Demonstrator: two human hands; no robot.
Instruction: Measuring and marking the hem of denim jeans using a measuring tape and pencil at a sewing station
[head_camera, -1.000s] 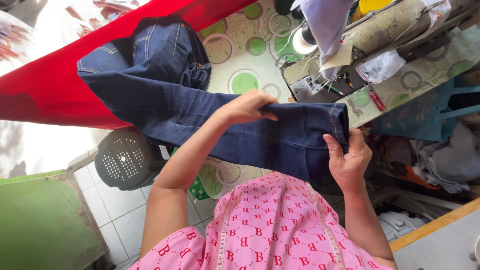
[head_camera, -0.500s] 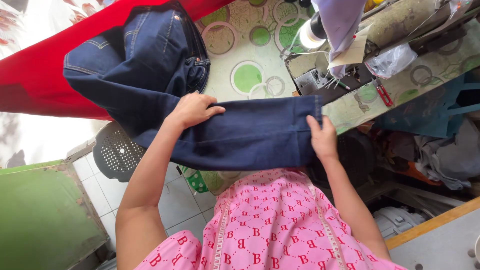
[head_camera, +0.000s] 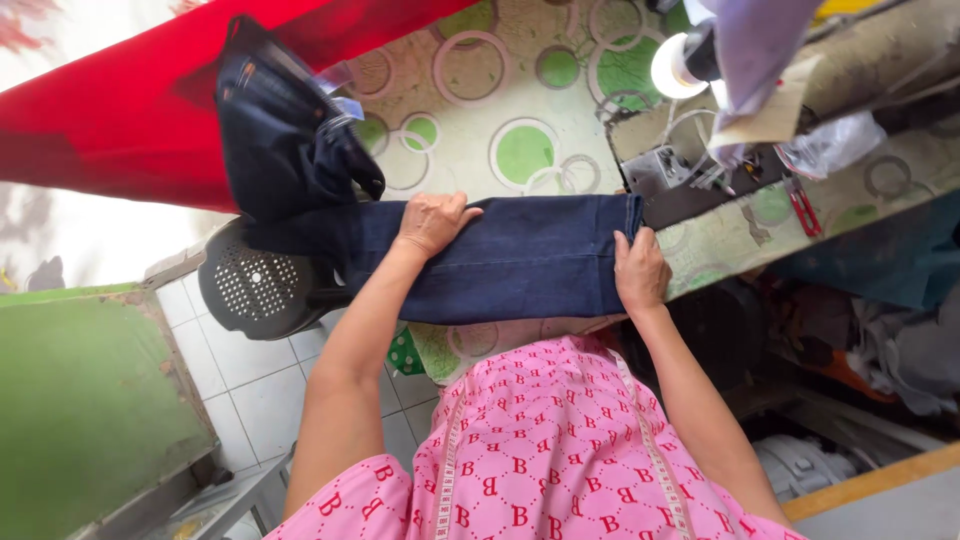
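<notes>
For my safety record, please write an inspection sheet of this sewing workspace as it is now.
Surface: table cover with green circles, mostly bare at the far side.
Job's things: dark blue jeans, one leg laid flat, the rest bunched at the left.
Clutter: red-handled scissors, plastic bag, red cloth.
Hands: left hand and right hand press flat on the leg, fingers open.
Cables: nothing seen.
Surroundings: sewing machine, lamp, perforated black stool, tiled floor.
</notes>
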